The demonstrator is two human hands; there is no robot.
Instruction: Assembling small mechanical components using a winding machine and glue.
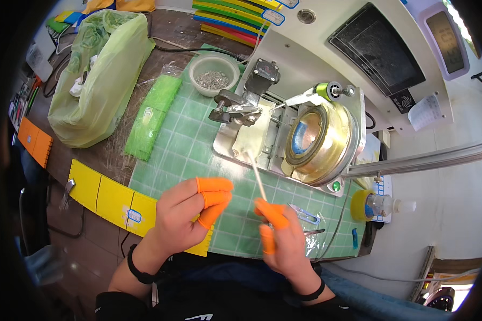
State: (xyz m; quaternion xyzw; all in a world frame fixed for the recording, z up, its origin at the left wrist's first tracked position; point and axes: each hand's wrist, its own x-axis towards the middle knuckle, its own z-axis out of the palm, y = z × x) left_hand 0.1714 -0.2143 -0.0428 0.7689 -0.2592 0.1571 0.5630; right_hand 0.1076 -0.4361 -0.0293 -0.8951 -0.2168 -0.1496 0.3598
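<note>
Currently the right hand [286, 243] holds a thin pale stick [258, 179] by its lower end, the fingertips closed on it. The stick slants up and slightly left from the fingers, its far end at the near edge of a cream block [249, 140] on the machine [284, 101]; whether the two touch, I cannot tell.

Just left of it, the left hand [177, 219] hovers over the mat [171, 160] with its thumb and fingers drawn close together (whether anything small sits between them, I cannot tell). Orange cots [215, 184] cover several fingertips on both hands.

Above the cream block stands a metal clamp [238, 109], and to its right a brass-coloured ring [310, 144] with a blue patch inside. A bowl [214, 62] of small metal bits sits near the clamp, at the mat's far side. Left of the mat's middle lies a green pack [154, 116], with a pale green bag [99, 101] beyond it. Blue-edged tweezers [305, 214] lie just beyond the right hand, and a yellow strip [112, 200] runs along the near left edge.
</note>
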